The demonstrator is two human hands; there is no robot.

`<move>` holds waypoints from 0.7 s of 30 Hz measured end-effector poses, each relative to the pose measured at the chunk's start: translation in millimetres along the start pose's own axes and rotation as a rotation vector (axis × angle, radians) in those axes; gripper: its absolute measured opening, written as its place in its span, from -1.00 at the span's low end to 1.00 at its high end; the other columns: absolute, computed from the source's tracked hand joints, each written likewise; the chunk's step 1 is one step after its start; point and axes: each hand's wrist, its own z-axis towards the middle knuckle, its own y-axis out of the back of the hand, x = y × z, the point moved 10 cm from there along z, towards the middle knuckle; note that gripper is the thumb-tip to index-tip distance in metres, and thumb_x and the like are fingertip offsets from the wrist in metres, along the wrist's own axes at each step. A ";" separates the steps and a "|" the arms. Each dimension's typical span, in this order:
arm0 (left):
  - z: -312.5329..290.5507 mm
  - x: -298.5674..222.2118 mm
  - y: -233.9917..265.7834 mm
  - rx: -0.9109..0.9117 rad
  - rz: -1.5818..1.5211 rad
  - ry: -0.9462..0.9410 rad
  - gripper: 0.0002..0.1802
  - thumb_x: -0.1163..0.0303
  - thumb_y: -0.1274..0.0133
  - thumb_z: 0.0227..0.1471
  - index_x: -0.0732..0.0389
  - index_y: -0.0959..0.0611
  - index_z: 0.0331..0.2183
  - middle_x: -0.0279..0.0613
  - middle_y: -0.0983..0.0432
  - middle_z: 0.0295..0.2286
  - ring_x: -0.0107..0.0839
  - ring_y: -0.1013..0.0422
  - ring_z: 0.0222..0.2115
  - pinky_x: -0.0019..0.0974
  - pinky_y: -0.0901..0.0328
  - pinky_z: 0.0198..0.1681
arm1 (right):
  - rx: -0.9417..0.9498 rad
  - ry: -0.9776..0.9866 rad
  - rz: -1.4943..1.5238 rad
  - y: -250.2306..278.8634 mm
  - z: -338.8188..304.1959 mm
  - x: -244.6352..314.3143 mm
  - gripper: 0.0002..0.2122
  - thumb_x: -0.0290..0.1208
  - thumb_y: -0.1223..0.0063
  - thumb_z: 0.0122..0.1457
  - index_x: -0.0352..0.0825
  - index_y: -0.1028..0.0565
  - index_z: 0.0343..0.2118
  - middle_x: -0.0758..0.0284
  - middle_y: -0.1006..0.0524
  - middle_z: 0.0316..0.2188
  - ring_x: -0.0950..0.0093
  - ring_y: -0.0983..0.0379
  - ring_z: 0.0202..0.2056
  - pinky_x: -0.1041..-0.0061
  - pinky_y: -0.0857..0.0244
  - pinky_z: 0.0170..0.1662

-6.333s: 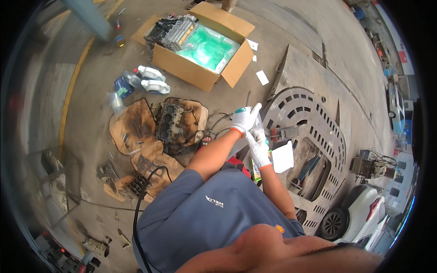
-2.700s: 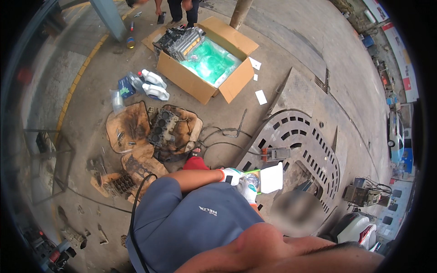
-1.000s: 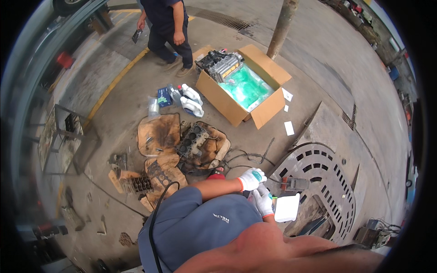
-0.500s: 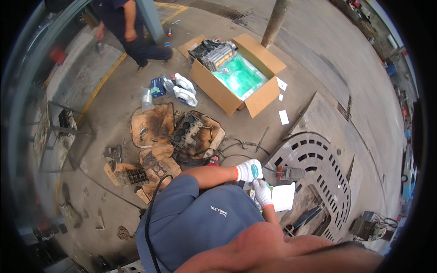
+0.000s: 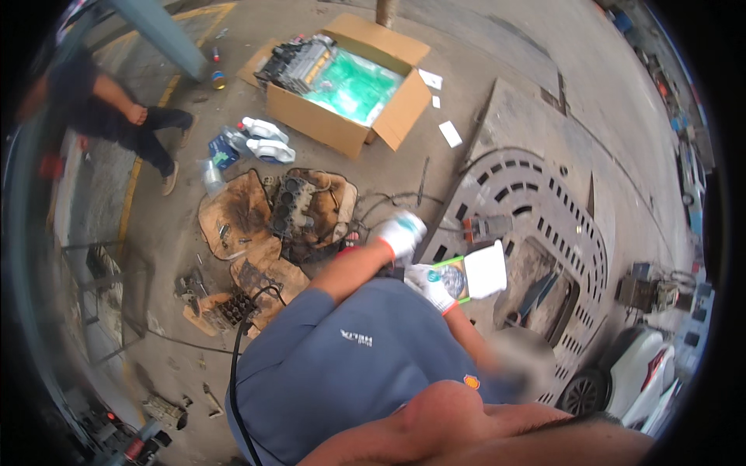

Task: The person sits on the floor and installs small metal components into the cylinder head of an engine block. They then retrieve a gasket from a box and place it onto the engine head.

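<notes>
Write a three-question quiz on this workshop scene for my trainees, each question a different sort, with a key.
1. Which of these is nearest the wearer's right hand? A) the engine block; B) the green-edged box; C) the white car.
2. True or false: the cardboard box stands open.
3. How many white jugs are on the floor beside the cardboard box?

Key: 1. B. 2. True. 3. Two.

White gloves (image 5: 432, 287), orange cuffs (image 5: 449, 309); green-edged box (image 5: 464, 300), white lid (image 5: 486, 270); brown carton (image 5: 315, 120).
</notes>
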 end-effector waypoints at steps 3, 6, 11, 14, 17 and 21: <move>9.7 92.9 -7.6 -0.131 -0.646 0.258 -0.70 0.22 -0.08 0.15 0.17 -0.73 -0.18 0.10 -0.65 -0.16 0.11 -0.57 -0.10 0.02 -0.45 0.01 | -0.384 -0.177 0.109 28.9 -31.7 -27.8 -0.76 -0.27 -0.08 0.39 -0.33 -0.68 -0.15 0.11 -0.66 -0.19 0.10 -0.57 -0.06 0.21 -0.42 0.05; -31.1 110.2 -0.3 -0.205 -0.844 0.364 -0.70 0.20 -0.09 0.28 0.21 -0.66 -0.11 0.04 -0.67 -0.22 -0.03 -0.60 -0.20 -0.09 -0.47 -0.05 | -0.497 -0.476 0.355 -2.6 -59.6 -69.7 -0.71 -0.25 -0.04 0.46 -0.36 -0.63 0.00 0.15 -0.64 -0.06 0.14 -0.54 0.04 0.25 -0.33 0.22; -35.8 56.2 -26.6 -0.079 -1.088 0.390 -0.77 0.30 -0.11 0.34 0.23 -0.64 -0.08 -0.22 -0.65 -0.33 -0.48 -0.56 -0.38 -0.31 -0.47 -0.29 | -0.632 -0.664 0.868 -14.1 -73.9 -111.2 -0.72 -0.29 -0.02 0.49 -0.45 -0.56 -0.04 0.32 -0.65 -0.20 0.53 -0.52 -0.06 0.47 -0.38 0.09; -40.1 31.6 -27.0 -0.045 -0.940 0.273 -0.75 0.34 -0.06 0.33 0.22 -0.66 -0.04 -0.13 -0.67 -0.19 -0.32 -0.61 -0.20 -0.24 -0.48 -0.07 | -0.687 -0.622 0.835 0.8 -77.5 -114.7 -0.68 -0.22 0.04 0.53 -0.43 -0.57 -0.08 0.40 -0.61 -0.26 0.60 -0.48 -0.17 0.51 -0.39 -0.04; -47.2 18.8 -23.5 -0.089 -0.855 0.051 -0.61 0.54 0.07 0.23 0.21 -0.69 0.03 0.01 -0.64 -0.02 -0.08 -0.54 0.08 -0.16 -0.37 0.23 | -0.817 -0.514 1.310 1.0 -61.1 -108.5 -0.69 -0.15 0.06 0.53 -0.28 -0.54 -0.24 0.39 -0.54 -0.32 0.50 -0.45 -0.21 0.42 -0.35 -0.11; -65.6 26.9 -3.6 -0.119 -0.699 -0.025 -0.29 0.64 0.08 0.02 0.18 -0.52 0.25 0.03 -0.41 0.23 -0.03 -0.29 0.30 -0.11 -0.16 0.43 | -0.913 -0.273 1.851 -1.3 -38.3 -113.9 -0.64 -0.04 0.08 0.53 -0.23 -0.50 -0.29 0.32 -0.53 -0.33 0.32 -0.49 -0.13 0.19 -0.40 -0.04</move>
